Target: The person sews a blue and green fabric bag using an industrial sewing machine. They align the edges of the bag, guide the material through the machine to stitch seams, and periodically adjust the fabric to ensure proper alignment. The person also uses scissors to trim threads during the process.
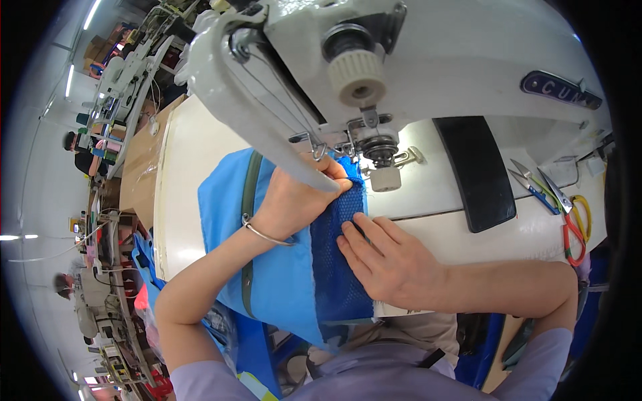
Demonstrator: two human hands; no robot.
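I remotely view a white sewing machine (461,63) over the white table (190,230), where a light-blue zippered fabric piece (287,284) lies, my right hand (394,262) loosely spread on its dark-blue mesh panel (332,257), gripping nothing, my left hand (292,200) curled, pinching the panel's upper edge.

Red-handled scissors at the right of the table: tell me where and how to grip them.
I'd take the scissors by the red handle loop, coming from the near side with the right hand. The loop lies toward the person, while the blades point away and leftward, close to the blue-handled snips.
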